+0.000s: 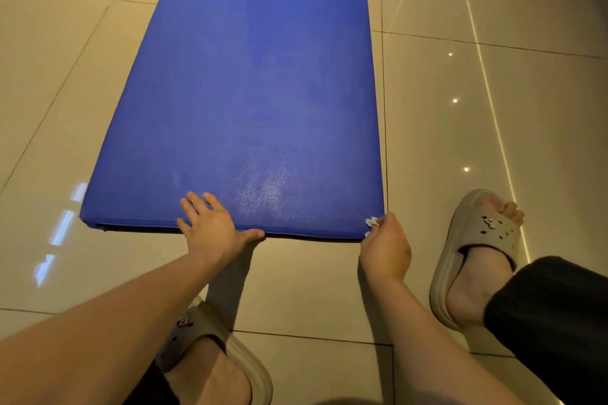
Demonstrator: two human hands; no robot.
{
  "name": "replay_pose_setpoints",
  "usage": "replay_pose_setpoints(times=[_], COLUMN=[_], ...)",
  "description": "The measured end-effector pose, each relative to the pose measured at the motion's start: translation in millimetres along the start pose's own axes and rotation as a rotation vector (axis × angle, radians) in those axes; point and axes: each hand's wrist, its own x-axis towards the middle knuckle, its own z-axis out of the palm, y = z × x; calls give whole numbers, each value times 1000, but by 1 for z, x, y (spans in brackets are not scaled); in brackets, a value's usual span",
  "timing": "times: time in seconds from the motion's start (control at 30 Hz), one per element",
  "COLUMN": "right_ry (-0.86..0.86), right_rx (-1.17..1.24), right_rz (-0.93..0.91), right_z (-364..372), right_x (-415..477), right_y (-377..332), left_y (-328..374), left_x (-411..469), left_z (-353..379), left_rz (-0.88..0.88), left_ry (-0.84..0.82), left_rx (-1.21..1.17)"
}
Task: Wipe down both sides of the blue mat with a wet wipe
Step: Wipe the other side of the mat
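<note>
Blue mat (256,92) lies flat on the tiled floor (65,76), long way running away from the person, its right side just beside a tile joint. The floor's own edges aren't in view.

Left hand (210,227) rests at the mat's near short edge, approx. mid-left. Fingers are straight and spread on the top face, thumb stretched along the edge: released, gripping nothing.

Right hand (385,246) is at the near right corner, fingers curled, pinching a small white wipe (371,223) against or just beside that corner; can't tell which.

Beige slippers: left slipper (210,332) under the left forearm, right slipper (477,240) on the floor to the right of the mat.

Top face shows a sheen near the close end, so prob. part-wiped. The underside is judged not yet done.

Risks:
- The wipe is bunched small, so little contact w/ the mat; streaks or missed strips are likely, esp. at the far end.
- If the mat gets lifted w/ one flat hand, it could slip, flop back or fold.
- Glossy floor + damp drips = slick spot by the slippers.
- A damp face turned down would pick up floor dirt.
</note>
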Motion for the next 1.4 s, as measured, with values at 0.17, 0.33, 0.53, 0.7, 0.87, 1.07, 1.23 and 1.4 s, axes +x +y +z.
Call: replay_pose_setpoints(times=[0.17,0.33,0.53,0.7,0.87,1.07,1.23,1.4], right_ry=[-100,-241,-67,37,130,-95,-330,-182], right_rx=[63,-76,-93,87,219,52,-86,-140], right_rz=[-82,-308,3,155,167,-35,-404,-209], right_z=[38,35,-17,-1,1,39,69,28], right_x=[-37,-24,23,9,0,-35,-55,-16], right_y=[-45,-56,14,6,-6,-48,-93,-44], left_y=[1,4,18,16,15,18,12,11], left_x=[4,6,3,6,8,0,-6,-7], left_z=[-6,-21,-29,-29,-28,-34,-32,-32], left_rz=[-13,-14,-66,20,17,40,48,87], left_ry=[-64,-97,-110,-103,-122,-75,-14,18], left_rx=[79,208,330,504,572,610,588,633])
